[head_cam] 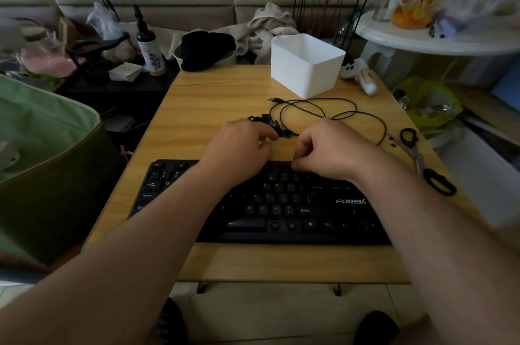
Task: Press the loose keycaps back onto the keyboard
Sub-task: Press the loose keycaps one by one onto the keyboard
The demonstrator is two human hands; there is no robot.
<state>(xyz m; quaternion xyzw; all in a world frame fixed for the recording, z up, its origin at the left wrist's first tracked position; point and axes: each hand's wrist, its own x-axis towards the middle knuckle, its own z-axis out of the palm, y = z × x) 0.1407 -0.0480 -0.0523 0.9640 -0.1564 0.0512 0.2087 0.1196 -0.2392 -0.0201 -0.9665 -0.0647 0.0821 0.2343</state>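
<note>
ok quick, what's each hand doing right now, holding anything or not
Left hand: fingers curled down by the loose keycaps; cannot tell if it holds one.
Right hand: fingers curled over the keyboard top row; any keycap is hidden.

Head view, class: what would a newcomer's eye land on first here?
Two bare hands, left hand and right hand, meet over the top rows of a black keyboard on a wooden table. Behind them lie loose keycaps beside a coiled cable, with a white bin further back.
</note>
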